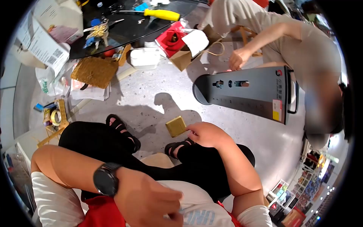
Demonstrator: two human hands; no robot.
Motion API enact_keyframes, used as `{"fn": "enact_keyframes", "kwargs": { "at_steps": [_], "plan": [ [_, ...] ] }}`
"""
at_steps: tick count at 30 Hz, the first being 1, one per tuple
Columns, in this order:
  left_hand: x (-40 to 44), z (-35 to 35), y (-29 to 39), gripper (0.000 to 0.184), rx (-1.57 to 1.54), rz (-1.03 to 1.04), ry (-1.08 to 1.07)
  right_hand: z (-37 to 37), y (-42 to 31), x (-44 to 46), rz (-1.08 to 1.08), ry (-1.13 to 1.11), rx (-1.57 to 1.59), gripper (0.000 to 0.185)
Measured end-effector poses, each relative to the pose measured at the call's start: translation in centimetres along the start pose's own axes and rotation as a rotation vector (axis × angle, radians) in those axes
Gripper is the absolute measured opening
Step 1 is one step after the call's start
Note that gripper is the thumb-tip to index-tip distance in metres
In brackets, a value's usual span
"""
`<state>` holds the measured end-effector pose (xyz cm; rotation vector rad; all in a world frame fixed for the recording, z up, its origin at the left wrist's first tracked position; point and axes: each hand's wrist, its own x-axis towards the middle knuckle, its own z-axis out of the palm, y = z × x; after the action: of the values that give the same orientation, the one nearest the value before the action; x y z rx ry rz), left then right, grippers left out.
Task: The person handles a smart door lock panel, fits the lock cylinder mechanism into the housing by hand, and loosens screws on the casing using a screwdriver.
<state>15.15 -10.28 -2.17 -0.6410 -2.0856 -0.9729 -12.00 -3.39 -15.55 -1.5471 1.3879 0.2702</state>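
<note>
See a speckled gray floor (272, 147) under everything. Find a black table (124, 29) at the far left, with its curved near edge turned this way. Note a co-worker (264, 20) in beige trousers at the far right. Make out a long gray box (261, 90) before that person, with a dark round end to the left and a black handle at the other end. See the co-worker's hand (239, 58) right by the box's far edge; cannot tell whether touching. Find a brown slab (94, 72) on stacked papers (100, 94), just off the table's near edge. See a red bag (172, 41) and a white container (145, 58) along that same edge, farther right. Note the left hand (145, 198) low before the shirt (204, 219), half open with loosely bent fingers and nothing visible in its hold. Find the right hand (208, 135) reaching forward, fingers curled, at the right edge of a gold tin (176, 126); cannot tell whether gripping or only beside it. Place that tin ahead of the right foot (176, 148); cannot tell whether resting on the floor or just above. Spot a yellow screwdriver (162, 14) by the table's right edge.
</note>
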Motion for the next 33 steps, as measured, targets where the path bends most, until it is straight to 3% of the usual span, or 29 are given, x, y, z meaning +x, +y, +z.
{"fn": "enact_keyframes", "kwargs": {
  "at_steps": [3, 16, 19, 27, 30, 33],
  "plan": [
    [-0.7, 0.0, -1.6, 0.005, 0.075, -0.209, -0.291, 0.2, 0.1, 0.1, 0.01, -0.004, -0.007, 0.034],
    [-6.8, 2.5, -4.8, 0.031, 0.125, -0.983, -0.945, 0.6, 0.8, -0.1, 0.061, -0.068, -0.036, 0.038],
    [-7.6, 2.6, -5.2, 0.035, 0.147, -1.069, -1.067, 0.6, 0.7, -0.2, 0.081, -0.069, -0.064, 0.039],
    [-8.1, 2.3, -6.3, 0.039, 0.08, -1.176, -1.091, 0.2, 2.4, -0.4, 0.298, -0.176, -0.057, 0.042],
    [-9.3, 3.1, -6.8, 0.04, 0.066, -1.197, -1.106, 0.9, 3.3, -1.5, 0.316, -0.231, -0.246, 0.044],
    [-10.2, 3.6, -7.2, 0.042, 0.02, -1.216, -1.128, -0.2, 2.2, -4.5, 0.484, -0.378, -0.34, 0.059]
  ]
}}
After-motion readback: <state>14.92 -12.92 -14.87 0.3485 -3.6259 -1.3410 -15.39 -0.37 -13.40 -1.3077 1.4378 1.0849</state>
